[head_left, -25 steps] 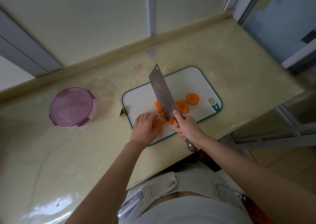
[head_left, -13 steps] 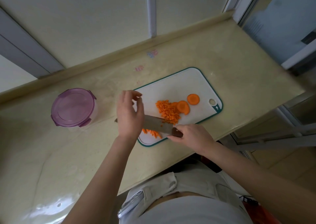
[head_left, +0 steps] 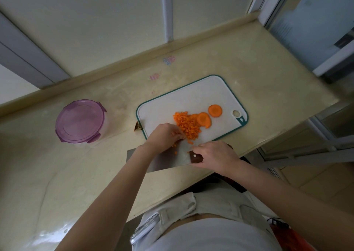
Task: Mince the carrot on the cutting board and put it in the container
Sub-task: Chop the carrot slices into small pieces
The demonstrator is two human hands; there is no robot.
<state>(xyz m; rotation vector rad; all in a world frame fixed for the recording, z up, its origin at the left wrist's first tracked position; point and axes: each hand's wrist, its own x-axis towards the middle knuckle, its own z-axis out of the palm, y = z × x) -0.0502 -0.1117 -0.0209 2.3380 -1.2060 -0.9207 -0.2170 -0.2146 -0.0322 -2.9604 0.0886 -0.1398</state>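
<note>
Minced orange carrot pile [head_left: 187,125] by the left hand [head_left: 164,135] fingers: probably light, loose, scattering.
Right hand [head_left: 216,155] grips the steel cleaver [head_left: 172,158]; left hold unclear; scoop on blade.

1 white teal-rimmed plastic cutting board [head_left: 191,97]; 1 round clear container w/ purple lid [head_left: 81,121]; 1 steel cleaver [head_left: 166,160], dark wood handle; 2 round orange carrot slices [head_left: 215,110]; 1 heap minced carrot [head_left: 186,125].

I see a dull grey metal cleaver blade [head_left: 168,160] w/ dark wood handle [head_left: 197,159], matt white plastic cutting board [head_left: 191,97], glossy translucent purple plastic container lid [head_left: 80,120], & polished cream stone-look counter [head_left: 57,183].
</note>
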